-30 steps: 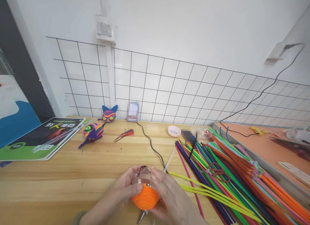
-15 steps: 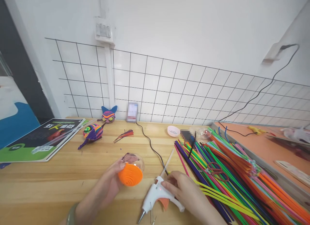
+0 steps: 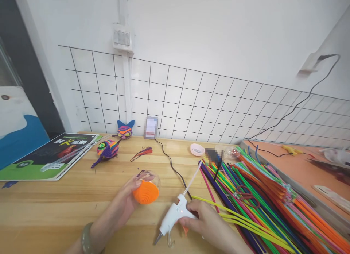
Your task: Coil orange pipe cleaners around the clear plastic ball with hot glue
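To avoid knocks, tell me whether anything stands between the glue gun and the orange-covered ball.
Nothing visible stands between the glue gun, in the right hand, and the orange-covered ball, in the left hand.

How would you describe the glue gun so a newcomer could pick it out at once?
On the wooden table, look left of the colourful pipe cleaners. The right hand grips the glue gun: white body, metal nozzle, pale stick at the back, unlike the coiled orange piece nearby.

Bright, even lt on wall (image 3: 218, 31), edge distortion & pixelated patches
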